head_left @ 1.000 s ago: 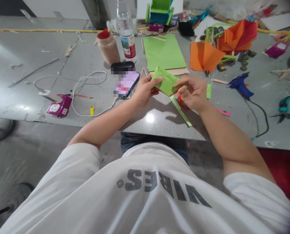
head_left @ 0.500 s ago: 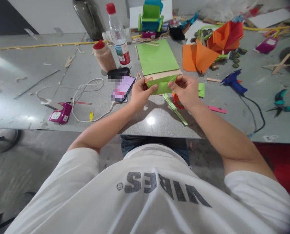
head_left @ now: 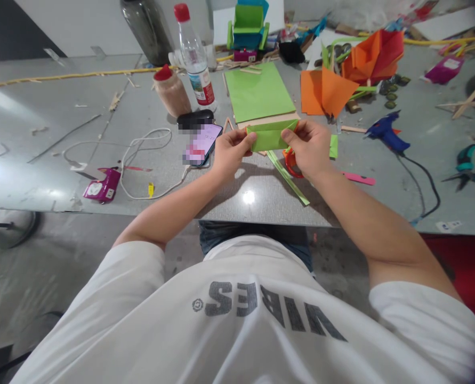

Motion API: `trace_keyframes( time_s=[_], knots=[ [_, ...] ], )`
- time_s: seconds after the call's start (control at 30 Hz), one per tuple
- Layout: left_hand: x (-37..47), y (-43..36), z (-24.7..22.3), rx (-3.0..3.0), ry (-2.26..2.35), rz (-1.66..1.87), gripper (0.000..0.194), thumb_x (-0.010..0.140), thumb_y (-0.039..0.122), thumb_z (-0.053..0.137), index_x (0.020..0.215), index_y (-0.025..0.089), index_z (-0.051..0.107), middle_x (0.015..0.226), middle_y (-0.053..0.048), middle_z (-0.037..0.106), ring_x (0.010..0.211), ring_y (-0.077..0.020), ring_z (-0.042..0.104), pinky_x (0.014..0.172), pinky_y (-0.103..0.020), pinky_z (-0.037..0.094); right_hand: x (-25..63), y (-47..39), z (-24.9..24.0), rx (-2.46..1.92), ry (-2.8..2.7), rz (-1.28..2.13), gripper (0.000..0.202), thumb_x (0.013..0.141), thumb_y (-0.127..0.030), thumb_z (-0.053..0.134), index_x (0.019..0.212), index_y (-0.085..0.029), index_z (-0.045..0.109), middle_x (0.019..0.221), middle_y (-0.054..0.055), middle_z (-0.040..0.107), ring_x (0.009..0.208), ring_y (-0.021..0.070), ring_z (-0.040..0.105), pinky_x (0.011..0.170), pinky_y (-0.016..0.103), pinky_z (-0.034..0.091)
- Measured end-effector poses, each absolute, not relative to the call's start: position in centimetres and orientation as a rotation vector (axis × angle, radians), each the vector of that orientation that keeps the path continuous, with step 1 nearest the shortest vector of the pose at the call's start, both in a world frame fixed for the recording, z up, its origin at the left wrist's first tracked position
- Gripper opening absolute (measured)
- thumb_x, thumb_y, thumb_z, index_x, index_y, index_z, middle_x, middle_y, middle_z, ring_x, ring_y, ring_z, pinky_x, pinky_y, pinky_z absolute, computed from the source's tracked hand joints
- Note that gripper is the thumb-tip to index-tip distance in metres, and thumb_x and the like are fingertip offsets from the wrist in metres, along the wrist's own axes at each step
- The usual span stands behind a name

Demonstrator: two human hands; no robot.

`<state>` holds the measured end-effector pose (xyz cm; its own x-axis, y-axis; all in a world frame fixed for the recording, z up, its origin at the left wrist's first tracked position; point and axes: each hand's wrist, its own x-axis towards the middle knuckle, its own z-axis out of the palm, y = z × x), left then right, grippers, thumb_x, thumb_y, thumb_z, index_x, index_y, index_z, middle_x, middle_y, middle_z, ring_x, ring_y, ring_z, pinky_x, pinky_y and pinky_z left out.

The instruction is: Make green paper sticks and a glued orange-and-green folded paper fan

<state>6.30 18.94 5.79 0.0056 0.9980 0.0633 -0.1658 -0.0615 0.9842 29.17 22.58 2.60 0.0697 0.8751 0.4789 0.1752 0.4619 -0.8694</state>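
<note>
A folded piece of green paper [head_left: 268, 137] is stretched between my two hands above the table. My left hand [head_left: 234, 150] pinches its left end, thumb on the near face. At its right end my right hand [head_left: 310, 149] grips it the same way; the fingers behind the paper are partly hidden. Orange shows at both ends of the paper. Below lie narrow green paper strips [head_left: 288, 180] and orange-handled scissors [head_left: 293, 164], partly covered by my right hand. Beyond the hands rests a larger green sheet [head_left: 259, 93].
A phone [head_left: 203, 143] with a white cable lies left, near a plastic bottle [head_left: 197, 69] and a red-capped jar [head_left: 171, 92]. On the right are a blue glue gun [head_left: 388, 133] with its cord, pliers [head_left: 467, 168], a pink strip [head_left: 359, 178] and folded orange paper [head_left: 327, 93].
The green paper has tilted so that its near face shows flatter and squarer. Both hands keep hold of it; the whole view has shifted slightly.
</note>
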Motion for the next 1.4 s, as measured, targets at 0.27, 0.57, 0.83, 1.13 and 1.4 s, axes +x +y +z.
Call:
trace_keyframes(
  time_s=[0.27, 0.57, 0.83, 1.13, 1.4],
  knots=[
    [6.3, 19.9, 4.8, 1.190, 1.010, 1.425, 0.044, 0.085, 0.048, 0.108, 0.081, 0.019, 0.075, 0.073, 0.002, 0.073, 0.068, -0.0085, 0.068, 0.068, -0.023, 0.059, 28.5, 21.4, 3.2, -0.930, -1.321, 0.919, 0.065, 0.073, -0.076, 0.109, 0.099, -0.030, 0.071, 0.101, 0.003, 0.078, 0.099, 0.0247, 0.078, 0.095, 0.045, 0.071],
    [6.6, 19.7, 3.0, 1.266, 0.816, 1.192, 0.038, 0.082, 0.048, 0.109, 0.086, 0.020, 0.083, 0.084, -0.001, 0.080, 0.073, -0.0118, 0.072, 0.073, -0.028, 0.060, 27.2, 20.7, 2.7, -0.887, -1.096, 1.044, 0.061, 0.074, -0.076, 0.106, 0.092, -0.029, 0.072, 0.090, -0.003, 0.072, 0.080, 0.0163, 0.070, 0.076, 0.035, 0.065],
    [6.5, 20.2, 4.5, 1.399, 0.641, 1.348, 0.057, 0.079, 0.073, 0.106, 0.099, 0.024, 0.085, 0.093, -0.001, 0.084, 0.084, -0.0147, 0.080, 0.080, -0.029, 0.063, 27.1, 19.5, 4.1, -0.825, -1.334, 0.992, 0.055, 0.073, -0.069, 0.110, 0.084, -0.026, 0.078, 0.084, -0.001, 0.074, 0.075, 0.0161, 0.064, 0.073, 0.035, 0.061],
    [6.5, 19.9, 4.0, 1.437, 0.656, 1.451, 0.052, 0.087, 0.070, 0.101, 0.093, 0.022, 0.081, 0.088, 0.000, 0.081, 0.078, -0.0115, 0.075, 0.075, -0.027, 0.060, 26.5, 18.3, 3.9, -0.837, -1.413, 0.876, 0.058, 0.079, -0.078, 0.105, 0.095, -0.026, 0.084, 0.086, 0.001, 0.075, 0.077, 0.0176, 0.068, 0.072, 0.035, 0.062],
    [6.8, 19.6, 3.8, 1.450, 0.638, 1.524, 0.052, 0.087, 0.067, 0.101, 0.087, 0.021, 0.076, 0.078, 0.003, 0.073, 0.070, -0.0097, 0.070, 0.068, -0.026, 0.057, 26.6, 17.4, 3.8, -0.820, -1.471, 0.744, 0.056, 0.091, -0.083, 0.094, 0.098, -0.028, 0.087, 0.087, 0.001, 0.077, 0.078, 0.0182, 0.069, 0.075, 0.037, 0.062]
  ],
)
